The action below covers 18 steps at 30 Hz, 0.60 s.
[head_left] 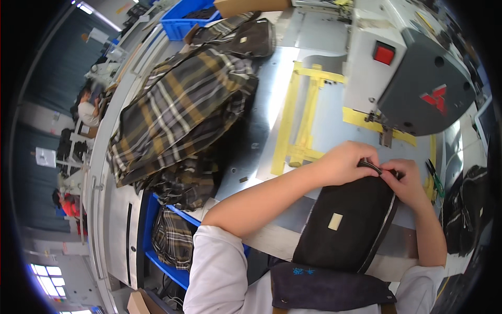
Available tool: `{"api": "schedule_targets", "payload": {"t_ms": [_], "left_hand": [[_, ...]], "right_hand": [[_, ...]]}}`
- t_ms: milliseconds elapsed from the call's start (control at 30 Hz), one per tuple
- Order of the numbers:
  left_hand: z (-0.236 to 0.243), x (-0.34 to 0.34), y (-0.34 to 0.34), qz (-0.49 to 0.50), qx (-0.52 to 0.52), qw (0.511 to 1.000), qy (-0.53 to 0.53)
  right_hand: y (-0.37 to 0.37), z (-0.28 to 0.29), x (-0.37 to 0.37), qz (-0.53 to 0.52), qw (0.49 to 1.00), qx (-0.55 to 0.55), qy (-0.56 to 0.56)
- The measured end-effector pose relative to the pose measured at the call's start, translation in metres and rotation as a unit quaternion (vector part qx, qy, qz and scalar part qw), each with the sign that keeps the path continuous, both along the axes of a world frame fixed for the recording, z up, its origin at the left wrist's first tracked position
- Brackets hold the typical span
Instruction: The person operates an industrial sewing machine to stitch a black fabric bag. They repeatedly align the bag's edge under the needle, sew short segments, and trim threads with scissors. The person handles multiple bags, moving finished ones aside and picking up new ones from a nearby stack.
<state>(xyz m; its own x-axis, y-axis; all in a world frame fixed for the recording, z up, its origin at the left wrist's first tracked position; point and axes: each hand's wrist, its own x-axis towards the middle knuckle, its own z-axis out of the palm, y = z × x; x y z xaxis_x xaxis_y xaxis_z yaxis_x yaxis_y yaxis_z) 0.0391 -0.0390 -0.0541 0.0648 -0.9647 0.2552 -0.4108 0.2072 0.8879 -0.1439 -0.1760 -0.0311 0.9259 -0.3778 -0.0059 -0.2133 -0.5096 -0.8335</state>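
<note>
A dark brown fabric bag piece (342,238) hangs over the table's near edge toward my lap. It has a small cream label (335,222) and a silver zipper (385,222) along its right side. My left hand (349,163) pinches its far edge, where a narrow dark strip bends up between the fingers. Close beside it, nearly touching, my right hand (406,182) pinches the same edge near the zipper's end. Both hands are closed on the piece, just in front of the sewing machine head (381,78).
Yellow tape (285,125) frames part of the metal worktop. Plaid fabric bags (178,118) are heaped at left, above a blue bin (188,280) holding more plaid cloth. Green-handled snips (438,186) and a dark bag (465,209) lie at right. Another blue crate (180,26) stands far left.
</note>
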Motion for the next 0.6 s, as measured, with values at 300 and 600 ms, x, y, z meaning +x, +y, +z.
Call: {"api": "schedule_targets", "payload": {"t_ms": [300, 600], "left_hand": [[0.003, -0.012, -0.004, 0.045, -0.126, 0.979, -0.155], [0.010, -0.024, -0.005, 0.093, -0.241, 0.928, -0.267]], "right_hand": [[0.008, -0.004, 0.002, -0.084, 0.995, 0.052, -0.032], [0.006, -0.005, 0.004, -0.085, 0.993, 0.082, -0.023]]}}
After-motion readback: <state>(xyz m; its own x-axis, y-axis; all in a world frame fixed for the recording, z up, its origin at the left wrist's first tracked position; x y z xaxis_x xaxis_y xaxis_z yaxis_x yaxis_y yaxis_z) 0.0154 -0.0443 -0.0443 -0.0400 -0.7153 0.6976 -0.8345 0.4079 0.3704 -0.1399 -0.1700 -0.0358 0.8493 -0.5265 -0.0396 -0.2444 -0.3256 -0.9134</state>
